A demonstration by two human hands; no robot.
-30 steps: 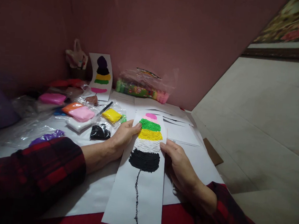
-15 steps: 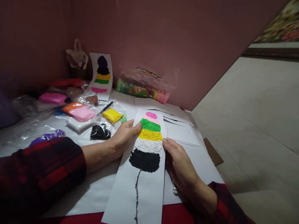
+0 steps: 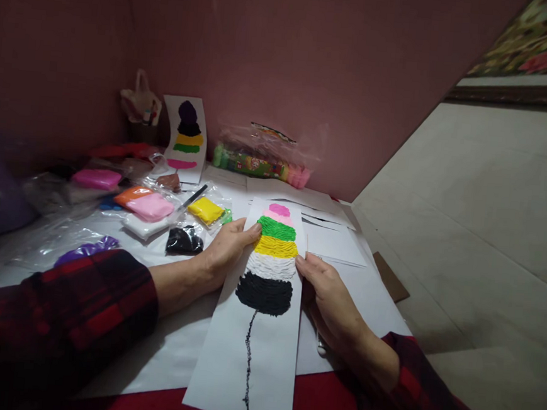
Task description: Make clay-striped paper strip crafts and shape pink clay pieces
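A long white card [image 3: 228, 359] carries textured clay bands: magenta and light pink at the top, then green, yellow, white and black, with a thin black line running down below. My left hand [image 3: 225, 248] grips its left edge, thumb on the front beside the green band. On the right edge, my right hand [image 3: 330, 295] pinches the card near the white band. The card is held tilted above the table. Part of a metal utensil [image 3: 321, 346] shows under my right hand; the rest is hidden.
Bagged clay lies to the left: yellow [image 3: 205, 211], black [image 3: 184, 241], pink [image 3: 150, 208] and purple [image 3: 87, 250]. Another banded card [image 3: 167, 111] leans on the wall. Behind are a plastic bag of coloured clay [image 3: 262, 165] and white sheets [image 3: 346, 245].
The lower end of the card has shifted slightly left, and its top a touch right. Both hands keep their hold on it.
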